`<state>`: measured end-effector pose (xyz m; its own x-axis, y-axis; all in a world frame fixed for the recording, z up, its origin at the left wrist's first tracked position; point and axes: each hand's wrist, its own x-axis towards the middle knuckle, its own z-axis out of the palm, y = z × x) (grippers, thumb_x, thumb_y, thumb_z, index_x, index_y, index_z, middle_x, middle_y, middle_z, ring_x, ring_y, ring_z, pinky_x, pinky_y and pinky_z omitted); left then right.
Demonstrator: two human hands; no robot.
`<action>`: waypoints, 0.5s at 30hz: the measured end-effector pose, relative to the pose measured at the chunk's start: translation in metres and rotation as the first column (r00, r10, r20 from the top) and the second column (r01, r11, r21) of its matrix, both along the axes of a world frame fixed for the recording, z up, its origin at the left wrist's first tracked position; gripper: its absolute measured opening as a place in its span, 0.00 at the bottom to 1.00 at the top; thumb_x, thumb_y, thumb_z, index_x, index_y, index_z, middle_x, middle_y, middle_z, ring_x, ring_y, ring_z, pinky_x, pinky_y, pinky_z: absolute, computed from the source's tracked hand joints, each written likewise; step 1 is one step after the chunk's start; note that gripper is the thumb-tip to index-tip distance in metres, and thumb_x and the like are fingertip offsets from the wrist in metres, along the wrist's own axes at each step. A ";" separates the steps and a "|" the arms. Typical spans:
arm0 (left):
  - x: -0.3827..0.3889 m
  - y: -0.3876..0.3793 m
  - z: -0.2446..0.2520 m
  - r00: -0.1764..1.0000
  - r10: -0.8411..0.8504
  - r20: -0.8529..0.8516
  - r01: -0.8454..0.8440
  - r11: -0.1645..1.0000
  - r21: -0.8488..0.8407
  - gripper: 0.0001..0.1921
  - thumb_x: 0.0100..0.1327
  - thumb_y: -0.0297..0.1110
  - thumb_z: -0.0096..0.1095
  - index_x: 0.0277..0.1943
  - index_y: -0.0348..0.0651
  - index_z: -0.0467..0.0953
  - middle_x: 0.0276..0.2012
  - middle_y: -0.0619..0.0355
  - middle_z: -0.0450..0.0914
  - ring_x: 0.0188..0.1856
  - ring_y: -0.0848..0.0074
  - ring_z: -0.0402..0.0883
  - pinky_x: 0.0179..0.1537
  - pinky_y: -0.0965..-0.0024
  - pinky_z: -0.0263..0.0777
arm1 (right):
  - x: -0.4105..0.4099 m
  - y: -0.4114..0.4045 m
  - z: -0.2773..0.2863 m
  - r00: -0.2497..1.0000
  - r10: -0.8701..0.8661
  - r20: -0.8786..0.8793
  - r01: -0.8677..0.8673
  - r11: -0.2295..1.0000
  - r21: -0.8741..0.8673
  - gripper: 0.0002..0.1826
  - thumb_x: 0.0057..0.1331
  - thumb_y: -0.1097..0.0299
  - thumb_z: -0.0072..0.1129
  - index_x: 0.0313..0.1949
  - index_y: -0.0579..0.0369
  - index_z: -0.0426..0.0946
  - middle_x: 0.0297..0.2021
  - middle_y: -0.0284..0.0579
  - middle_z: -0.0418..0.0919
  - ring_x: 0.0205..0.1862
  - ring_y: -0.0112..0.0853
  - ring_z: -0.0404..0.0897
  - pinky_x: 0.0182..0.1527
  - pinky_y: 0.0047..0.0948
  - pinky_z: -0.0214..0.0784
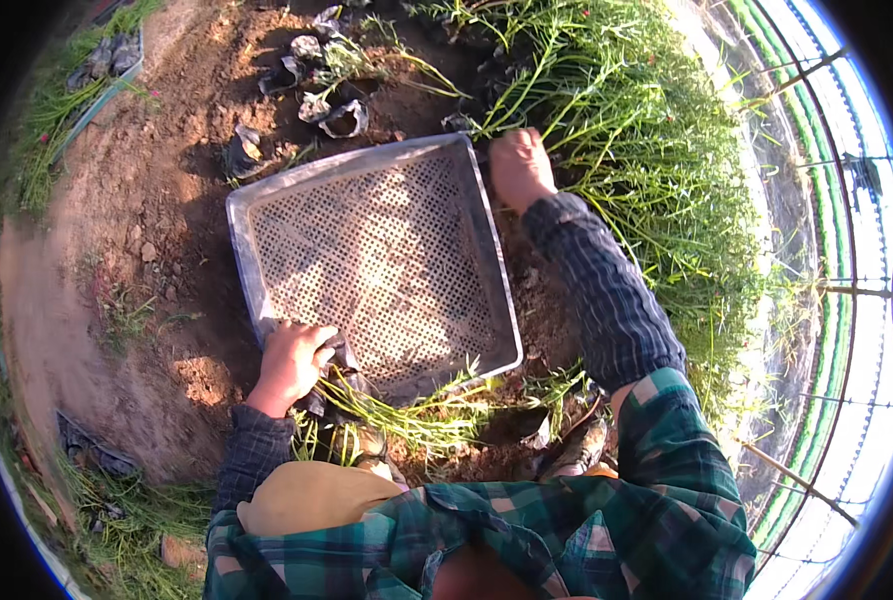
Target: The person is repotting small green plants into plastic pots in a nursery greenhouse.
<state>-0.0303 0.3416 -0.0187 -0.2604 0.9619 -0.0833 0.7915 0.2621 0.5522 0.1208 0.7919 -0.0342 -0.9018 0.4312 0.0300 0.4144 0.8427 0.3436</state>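
A square plastic crate (502, 300) with a perforated bottom lies on the soil before me. At its lower left corner my left hand (289, 364) grips a plant in a black plastic grow bag (343, 352); the plant's green stems (409, 420) stretch right along the crate's near edge. My right hand (521, 166) is just outside the crate's upper right corner, at the base of leafy green plants (626, 165). Its fingers are mostly hidden, so what it touches cannot be told.
Several black grow bags, some with wilted plants, lie on the soil beyond the crate, one bag (345, 120) near its far edge. Dense plants line the right side, beside a wire-and-pole structure (851, 289). My shoes (585, 446) are near the crate. More plants (131, 517) lie at lower left.
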 end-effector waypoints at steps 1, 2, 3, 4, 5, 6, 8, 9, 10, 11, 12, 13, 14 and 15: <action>0.000 0.001 0.000 1.000 0.007 -0.004 -0.007 1.000 0.006 0.15 0.58 0.32 0.72 0.50 0.47 0.82 0.30 0.55 0.83 0.36 0.56 0.80 0.45 0.53 0.72 | 0.002 0.019 -0.011 0.985 -0.076 0.153 0.048 0.982 0.180 0.12 0.64 0.61 0.55 0.36 0.50 0.88 0.37 0.47 0.86 0.51 0.45 0.81 0.63 0.47 0.62; 0.000 0.000 0.000 0.999 0.004 -0.038 -0.004 1.000 0.009 0.14 0.59 0.32 0.71 0.49 0.47 0.82 0.31 0.55 0.83 0.35 0.57 0.81 0.44 0.54 0.71 | 0.013 0.030 -0.017 0.945 -0.178 0.273 0.139 0.978 0.155 0.14 0.67 0.60 0.54 0.40 0.48 0.89 0.40 0.43 0.88 0.51 0.42 0.82 0.64 0.46 0.63; -0.001 0.000 -0.001 1.000 0.017 -0.026 -0.016 1.000 0.026 0.14 0.58 0.31 0.71 0.48 0.47 0.82 0.30 0.55 0.83 0.35 0.57 0.81 0.44 0.54 0.71 | 0.015 0.039 -0.022 0.863 -0.334 0.379 0.377 0.925 -0.044 0.15 0.69 0.59 0.53 0.43 0.46 0.89 0.46 0.39 0.89 0.52 0.39 0.84 0.63 0.46 0.67; -0.001 -0.001 -0.002 0.999 0.029 -0.020 -0.029 0.999 0.025 0.15 0.58 0.31 0.72 0.49 0.47 0.82 0.31 0.56 0.83 0.35 0.58 0.81 0.44 0.55 0.71 | 0.029 0.035 -0.026 0.896 -0.313 0.316 0.357 0.929 -0.093 0.14 0.66 0.62 0.53 0.35 0.50 0.88 0.38 0.45 0.89 0.45 0.41 0.88 0.53 0.44 0.76; -0.001 -0.002 -0.004 0.999 0.037 -0.029 -0.036 0.999 0.031 0.16 0.57 0.31 0.72 0.49 0.47 0.82 0.32 0.56 0.83 0.36 0.58 0.81 0.43 0.55 0.71 | 0.039 0.028 -0.027 0.887 -0.352 0.300 0.409 0.899 -0.155 0.13 0.66 0.63 0.53 0.35 0.51 0.88 0.36 0.47 0.90 0.41 0.43 0.89 0.43 0.45 0.79; -0.001 -0.003 -0.005 0.999 0.046 -0.028 -0.044 0.997 0.064 0.16 0.56 0.31 0.73 0.49 0.48 0.82 0.33 0.57 0.84 0.36 0.59 0.81 0.43 0.55 0.72 | 0.050 0.016 -0.025 0.920 -0.284 0.269 0.330 0.932 -0.147 0.12 0.66 0.65 0.54 0.36 0.52 0.87 0.34 0.49 0.89 0.38 0.45 0.89 0.40 0.47 0.79; -0.001 -0.005 -0.008 0.998 0.056 -0.023 -0.053 0.992 0.115 0.16 0.56 0.31 0.73 0.49 0.49 0.83 0.34 0.59 0.84 0.37 0.59 0.80 0.43 0.56 0.72 | 0.063 -0.002 -0.013 0.930 -0.179 0.320 0.252 0.947 -0.201 0.11 0.66 0.66 0.54 0.35 0.54 0.86 0.30 0.50 0.87 0.37 0.47 0.88 0.39 0.47 0.79; -0.001 -0.005 -0.009 0.998 0.062 -0.007 -0.060 0.990 0.130 0.17 0.56 0.31 0.73 0.49 0.49 0.82 0.35 0.59 0.84 0.39 0.59 0.80 0.44 0.56 0.72 | 0.066 -0.009 -0.004 0.928 -0.119 0.354 0.206 0.953 -0.220 0.11 0.66 0.67 0.54 0.35 0.54 0.85 0.29 0.50 0.87 0.36 0.47 0.88 0.38 0.46 0.79; -0.001 -0.006 -0.009 0.998 0.059 0.021 -0.061 0.990 0.129 0.17 0.56 0.31 0.73 0.50 0.49 0.82 0.36 0.59 0.84 0.40 0.59 0.80 0.44 0.56 0.72 | 0.066 -0.012 0.005 0.924 -0.065 0.376 0.158 0.962 -0.223 0.10 0.66 0.67 0.54 0.35 0.54 0.85 0.29 0.50 0.87 0.36 0.47 0.88 0.37 0.46 0.78; -0.001 -0.006 -0.008 0.996 0.069 0.060 -0.076 0.989 0.125 0.17 0.56 0.32 0.74 0.50 0.50 0.82 0.36 0.60 0.85 0.41 0.60 0.80 0.45 0.56 0.72 | 0.063 -0.013 0.014 0.920 -0.001 0.391 0.104 0.965 -0.242 0.10 0.66 0.67 0.54 0.34 0.53 0.85 0.28 0.50 0.86 0.35 0.47 0.88 0.37 0.46 0.78; -0.001 -0.006 -0.008 0.996 0.073 0.047 -0.076 0.995 0.059 0.17 0.57 0.32 0.73 0.51 0.50 0.82 0.37 0.60 0.85 0.42 0.60 0.79 0.47 0.56 0.71 | 0.059 -0.007 0.024 0.933 0.073 0.352 0.020 0.967 -0.254 0.09 0.65 0.68 0.55 0.33 0.54 0.85 0.26 0.49 0.85 0.32 0.48 0.87 0.35 0.48 0.77; -0.001 -0.006 -0.007 0.995 0.090 0.043 -0.089 0.996 -0.011 0.17 0.58 0.32 0.73 0.51 0.50 0.82 0.37 0.60 0.84 0.44 0.61 0.79 0.49 0.56 0.70 | 0.050 -0.001 0.031 0.940 0.089 0.331 -0.021 0.979 -0.204 0.07 0.61 0.68 0.58 0.31 0.52 0.85 0.29 0.45 0.85 0.39 0.44 0.86 0.36 0.45 0.77; -0.002 -0.005 -0.006 0.995 0.092 0.027 -0.090 0.994 -0.066 0.17 0.59 0.32 0.72 0.51 0.50 0.82 0.37 0.60 0.84 0.45 0.61 0.79 0.51 0.55 0.69 | 0.041 0.007 0.036 0.935 0.178 0.307 -0.140 0.980 -0.140 0.06 0.59 0.67 0.59 0.30 0.51 0.84 0.33 0.43 0.85 0.45 0.41 0.84 0.41 0.42 0.77; -0.003 -0.004 -0.006 0.995 0.092 0.029 -0.090 0.994 -0.066 0.16 0.59 0.32 0.72 0.52 0.51 0.82 0.37 0.60 0.84 0.46 0.61 0.78 0.53 0.55 0.67 | 0.030 0.015 0.039 0.915 0.273 0.299 -0.260 0.962 -0.082 0.06 0.58 0.66 0.60 0.29 0.50 0.84 0.38 0.41 0.85 0.52 0.38 0.81 0.45 0.39 0.76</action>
<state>-0.0334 0.3372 -0.0245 -0.3429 0.9267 -0.1539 0.7450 0.3681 0.5562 0.1506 0.8066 0.0043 -0.9461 0.1690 -0.2762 0.0534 0.9227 0.3817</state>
